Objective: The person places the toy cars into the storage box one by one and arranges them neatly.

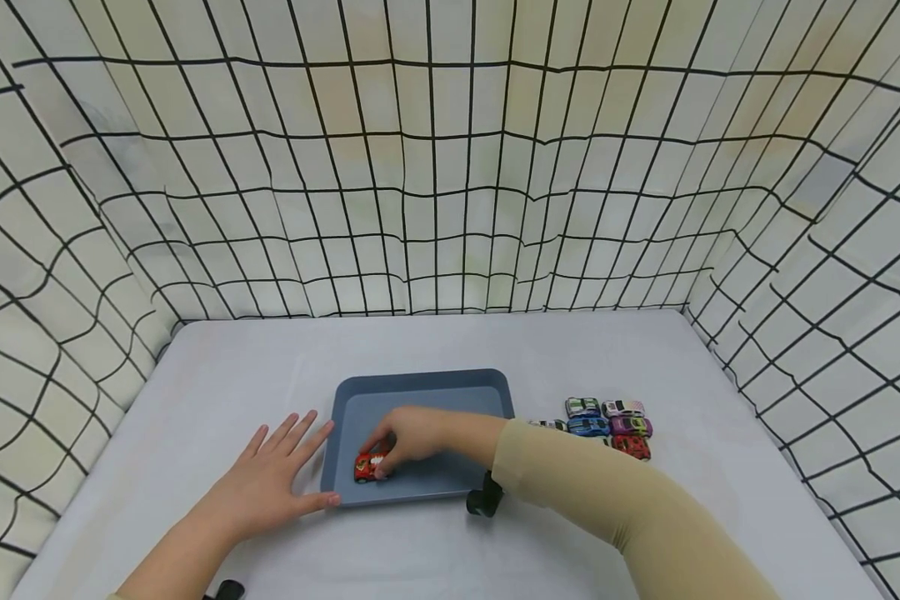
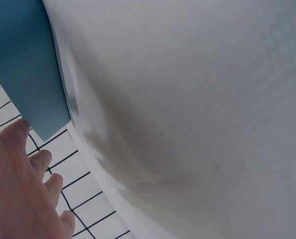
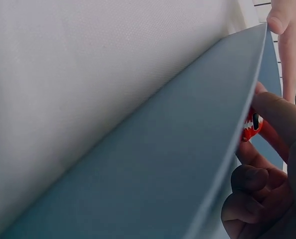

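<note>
A blue-grey tray (image 1: pixel 435 487) lies in the middle of the white table. Inside its left front part, my right hand (image 1: pixel 414 435) pinches a red toy car (image 1: pixel 363 468) between thumb and fingers. The right wrist view shows the red car (image 3: pixel 251 125) partly hidden behind the tray's wall (image 3: pixel 153 144). My left hand (image 1: pixel 270 479) is spread with straight fingers at the tray's left edge, its thumb touching or very near the front left corner. In the left wrist view the left hand (image 2: pixel 18 189) appears beside the tray wall (image 2: pixel 28 64).
Several toy cars stand close together right of the tray, among them a blue car (image 1: pixel 588 427), a purple car (image 1: pixel 632 426) and a red car (image 1: pixel 633 447). My right forearm hides some. A black wire grid (image 1: pixel 450 192) over white sheeting encloses the table's back and sides.
</note>
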The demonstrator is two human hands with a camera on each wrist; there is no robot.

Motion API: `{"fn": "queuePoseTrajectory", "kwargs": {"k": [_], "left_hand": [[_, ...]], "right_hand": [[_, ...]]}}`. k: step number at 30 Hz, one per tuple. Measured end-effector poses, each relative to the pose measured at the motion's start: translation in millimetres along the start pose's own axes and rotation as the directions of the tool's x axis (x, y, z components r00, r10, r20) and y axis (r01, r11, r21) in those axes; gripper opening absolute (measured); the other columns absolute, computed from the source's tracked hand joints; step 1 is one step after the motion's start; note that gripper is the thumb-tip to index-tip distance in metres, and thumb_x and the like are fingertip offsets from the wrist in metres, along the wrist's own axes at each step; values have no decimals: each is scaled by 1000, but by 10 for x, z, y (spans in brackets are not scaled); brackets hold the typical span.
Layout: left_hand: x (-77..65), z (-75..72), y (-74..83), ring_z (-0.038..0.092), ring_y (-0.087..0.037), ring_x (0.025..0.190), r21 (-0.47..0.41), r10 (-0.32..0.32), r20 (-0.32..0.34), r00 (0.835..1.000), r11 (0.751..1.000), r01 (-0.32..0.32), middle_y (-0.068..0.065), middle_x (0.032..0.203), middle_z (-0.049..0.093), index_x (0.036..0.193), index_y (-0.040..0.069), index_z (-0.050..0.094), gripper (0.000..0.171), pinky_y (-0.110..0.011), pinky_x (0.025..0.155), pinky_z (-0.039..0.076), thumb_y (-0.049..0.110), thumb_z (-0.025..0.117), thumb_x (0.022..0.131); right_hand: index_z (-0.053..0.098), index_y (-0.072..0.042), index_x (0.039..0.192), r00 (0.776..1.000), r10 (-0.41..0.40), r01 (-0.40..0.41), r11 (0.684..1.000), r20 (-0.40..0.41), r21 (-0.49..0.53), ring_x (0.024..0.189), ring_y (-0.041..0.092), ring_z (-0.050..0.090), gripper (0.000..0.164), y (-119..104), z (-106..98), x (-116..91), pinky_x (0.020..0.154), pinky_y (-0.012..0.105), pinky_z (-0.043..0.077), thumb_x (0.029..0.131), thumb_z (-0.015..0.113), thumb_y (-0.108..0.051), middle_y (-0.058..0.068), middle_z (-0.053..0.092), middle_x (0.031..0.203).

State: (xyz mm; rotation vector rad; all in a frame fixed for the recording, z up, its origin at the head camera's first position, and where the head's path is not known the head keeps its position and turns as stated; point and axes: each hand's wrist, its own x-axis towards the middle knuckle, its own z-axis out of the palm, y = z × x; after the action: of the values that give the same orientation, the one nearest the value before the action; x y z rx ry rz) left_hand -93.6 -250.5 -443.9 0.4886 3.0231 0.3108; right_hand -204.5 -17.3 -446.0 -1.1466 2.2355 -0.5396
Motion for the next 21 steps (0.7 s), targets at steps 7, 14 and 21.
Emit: {"fn": "queuePoseTrajectory", "kwargs": {"k": [7, 14, 21], "left_hand": [[-3, -7, 7, 24, -42, 146, -5, 1, 1, 1000, 1000, -1, -15, 159, 30, 154, 19, 38, 102, -66, 114, 14, 80, 58, 76], [5, 4, 4, 24, -42, 146, 3, 5, -1, 1000, 1000, -5, -15, 159, 30, 154, 19, 37, 102, -66, 114, 14, 81, 57, 76], [7, -2, 22, 24, -43, 145, -1, -6, 9, 1000, 1000, 6, -16, 159, 30, 154, 18, 38, 103, -66, 114, 14, 82, 58, 75]], "right_hand": [[70, -23, 126, 1000, 7, -7, 1000, -13, 7, 79, 4, 52, 45, 13, 17, 4, 67, 17, 45, 84, 80, -35, -13, 61, 88], [69, -23, 128, 1000, 21, -20, 999, -22, 26, 79, 4, 52, 46, 17, -28, -30, 65, 18, 45, 85, 79, -35, -11, 60, 86], [68, -25, 130, 999, 17, -14, 998, -49, 59, 83, 6, 54, 48, 64, -110, -99, 68, 19, 45, 85, 79, -37, -12, 61, 88]]}}
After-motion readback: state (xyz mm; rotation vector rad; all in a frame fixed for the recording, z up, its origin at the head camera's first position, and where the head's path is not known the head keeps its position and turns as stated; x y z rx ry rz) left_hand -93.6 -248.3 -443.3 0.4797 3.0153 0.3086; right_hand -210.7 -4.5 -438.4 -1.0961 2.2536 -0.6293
